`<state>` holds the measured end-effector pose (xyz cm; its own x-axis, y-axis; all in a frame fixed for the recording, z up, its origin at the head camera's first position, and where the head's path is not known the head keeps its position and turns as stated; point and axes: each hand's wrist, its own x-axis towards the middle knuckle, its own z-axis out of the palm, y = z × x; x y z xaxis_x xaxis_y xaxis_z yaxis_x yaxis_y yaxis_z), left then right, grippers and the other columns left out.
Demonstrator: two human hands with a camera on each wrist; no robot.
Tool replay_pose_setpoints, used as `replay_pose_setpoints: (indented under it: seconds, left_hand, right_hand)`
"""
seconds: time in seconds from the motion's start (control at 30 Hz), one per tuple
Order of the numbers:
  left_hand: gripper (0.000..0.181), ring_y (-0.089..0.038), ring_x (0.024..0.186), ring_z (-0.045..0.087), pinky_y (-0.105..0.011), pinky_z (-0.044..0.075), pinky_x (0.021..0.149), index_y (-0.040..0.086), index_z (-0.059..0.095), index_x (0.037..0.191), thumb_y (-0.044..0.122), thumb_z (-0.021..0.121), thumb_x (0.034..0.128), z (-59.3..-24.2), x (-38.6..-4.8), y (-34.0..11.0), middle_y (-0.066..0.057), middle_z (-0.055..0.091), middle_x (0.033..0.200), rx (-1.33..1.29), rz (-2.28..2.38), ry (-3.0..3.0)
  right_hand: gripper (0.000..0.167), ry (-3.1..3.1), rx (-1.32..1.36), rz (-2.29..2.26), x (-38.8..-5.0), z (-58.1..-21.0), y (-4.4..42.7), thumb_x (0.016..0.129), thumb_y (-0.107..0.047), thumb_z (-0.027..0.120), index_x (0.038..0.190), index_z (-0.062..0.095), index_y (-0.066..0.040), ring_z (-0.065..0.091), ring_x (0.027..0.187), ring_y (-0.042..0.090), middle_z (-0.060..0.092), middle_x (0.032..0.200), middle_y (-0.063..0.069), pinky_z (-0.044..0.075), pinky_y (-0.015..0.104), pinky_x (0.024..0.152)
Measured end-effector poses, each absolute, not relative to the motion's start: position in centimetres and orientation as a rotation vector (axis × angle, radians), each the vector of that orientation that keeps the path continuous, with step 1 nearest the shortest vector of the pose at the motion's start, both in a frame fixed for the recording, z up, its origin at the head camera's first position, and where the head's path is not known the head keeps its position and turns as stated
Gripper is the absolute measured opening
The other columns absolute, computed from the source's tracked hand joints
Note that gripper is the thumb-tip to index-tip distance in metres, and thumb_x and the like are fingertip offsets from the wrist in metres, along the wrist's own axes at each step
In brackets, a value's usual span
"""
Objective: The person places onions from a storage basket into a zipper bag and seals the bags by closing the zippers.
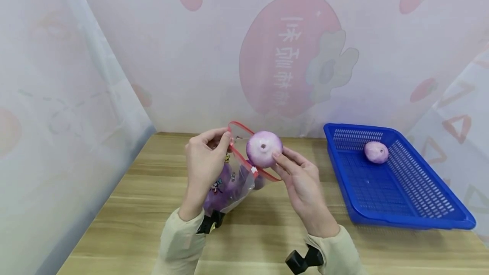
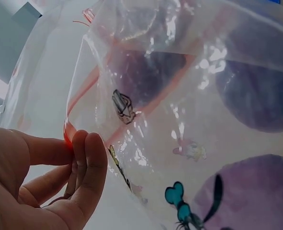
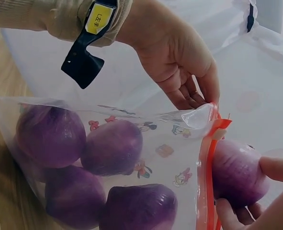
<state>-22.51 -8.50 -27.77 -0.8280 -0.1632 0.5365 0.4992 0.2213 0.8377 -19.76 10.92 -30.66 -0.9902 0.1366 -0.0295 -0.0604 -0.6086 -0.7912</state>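
Note:
My left hand [image 1: 204, 162] pinches the red zip edge of a clear, cartoon-printed zip bag [image 3: 172, 143] between thumb and fingers. The bag's mouth stands open towards the right. Inside it lie several purple onions [image 3: 74, 196]. My right hand [image 1: 305, 181] holds a pale purple onion [image 1: 264, 148] by its side, right at the bag's mouth. In the right wrist view, this onion is just outside the red zip strip [image 3: 207, 177]. A white slider [image 1: 254, 169] sits on the strip. Seen from the left wrist, the fingers [image 2: 91, 167] grip the bag's rim.
A blue plastic basket [image 1: 345, 194] stands on the right of the wooden table [image 1: 145, 207], with one onion [image 1: 376, 152] near its far end. Printed white cloth [image 1: 198, 67] rises behind the table and along both sides. Each wrist wears a black mount [image 1: 305, 260].

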Motion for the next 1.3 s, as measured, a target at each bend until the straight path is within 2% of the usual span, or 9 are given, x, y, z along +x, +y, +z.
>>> replay_pose_setpoints:
  seconds: [0.37, 0.7, 0.9, 1.0, 1.1, 1.2, 1.3]
  left_hand:
    - [0.010, -0.017, 0.060, 0.067, -0.024, 0.053, 0.049, 0.004, 0.077, 0.096, 0.006, 0.068, 0.0914, -27.9, -22.5, -8.3, -0.006, 0.071, 0.074, -0.308, -1.648, -1.978]
    - [0.011, -0.017, 0.060, 0.066, -0.026, 0.053, 0.048, 0.001, 0.076, 0.096, 0.005, 0.068, 0.0905, -27.9, -22.4, -8.1, -0.004, 0.071, 0.074, -0.295, -1.645, -1.973]
    - [0.012, -0.016, 0.059, 0.066, -0.027, 0.054, 0.048, 0.001, 0.076, 0.097, 0.007, 0.069, 0.0909, -27.8, -22.3, -8.2, -0.003, 0.070, 0.074, -0.285, -1.636, -1.980]
    - [0.012, -0.017, 0.059, 0.065, -0.028, 0.054, 0.048, 0.001, 0.077, 0.097, 0.007, 0.069, 0.0911, -27.9, -22.4, -8.2, -0.004, 0.070, 0.074, -0.291, -1.643, -1.976]
    - [0.012, -0.017, 0.060, 0.066, -0.028, 0.054, 0.048, 0.001, 0.076, 0.097, 0.007, 0.068, 0.0917, -27.9, -22.4, -8.2, -0.004, 0.071, 0.074, -0.300, -1.648, -1.977]
    - [0.012, -0.016, 0.061, 0.066, -0.028, 0.054, 0.049, 0.001, 0.076, 0.097, 0.008, 0.068, 0.0922, -27.8, -22.4, -8.3, -0.004, 0.071, 0.074, -0.302, -1.642, -1.985]
    - [0.013, -0.014, 0.061, 0.066, -0.026, 0.053, 0.049, 0.000, 0.076, 0.098, 0.009, 0.068, 0.0924, -27.7, -22.4, -8.4, -0.003, 0.071, 0.075, -0.300, -1.618, -1.994]
  right_hand:
    - [0.038, -1.412, -0.098, 2.647, -20.3, -30.8, 10.1, 0.084, 0.013, 0.069, 0.120, 0.059, 0.011, 0.065, 0.098, 0.025, 0.065, 0.108, 0.017, 0.052, 0.039, 0.091]
    - [0.042, -1.602, -0.052, 2.581, -20.9, -30.7, 9.7, 0.079, 0.009, 0.076, 0.120, 0.065, 0.009, 0.067, 0.097, 0.029, 0.065, 0.110, 0.021, 0.053, 0.042, 0.088]
    - [0.039, -1.729, -0.068, 2.588, -21.3, -30.5, 9.5, 0.081, 0.003, 0.078, 0.119, 0.069, 0.003, 0.069, 0.095, 0.029, 0.065, 0.116, 0.021, 0.055, 0.039, 0.085]
    - [0.038, -1.822, -0.035, 2.590, -21.4, -30.4, 9.4, 0.083, -0.002, 0.077, 0.120, 0.068, 0.003, 0.068, 0.098, 0.029, 0.064, 0.118, 0.020, 0.055, 0.038, 0.085]
    - [0.034, -1.921, 0.078, 2.591, -21.5, -30.2, 9.6, 0.091, -0.010, 0.071, 0.120, 0.066, 0.006, 0.066, 0.105, 0.032, 0.063, 0.119, 0.022, 0.054, 0.038, 0.087]
    - [0.037, -2.009, 0.214, 2.568, -21.7, -30.0, 10.0, 0.099, -0.021, 0.062, 0.119, 0.065, 0.009, 0.062, 0.112, 0.035, 0.064, 0.119, 0.023, 0.052, 0.038, 0.091]
    - [0.041, -2.015, 0.280, 2.566, -21.8, -29.8, 10.6, 0.100, -0.024, 0.060, 0.119, 0.064, 0.011, 0.060, 0.113, 0.039, 0.065, 0.116, 0.024, 0.050, 0.041, 0.093]
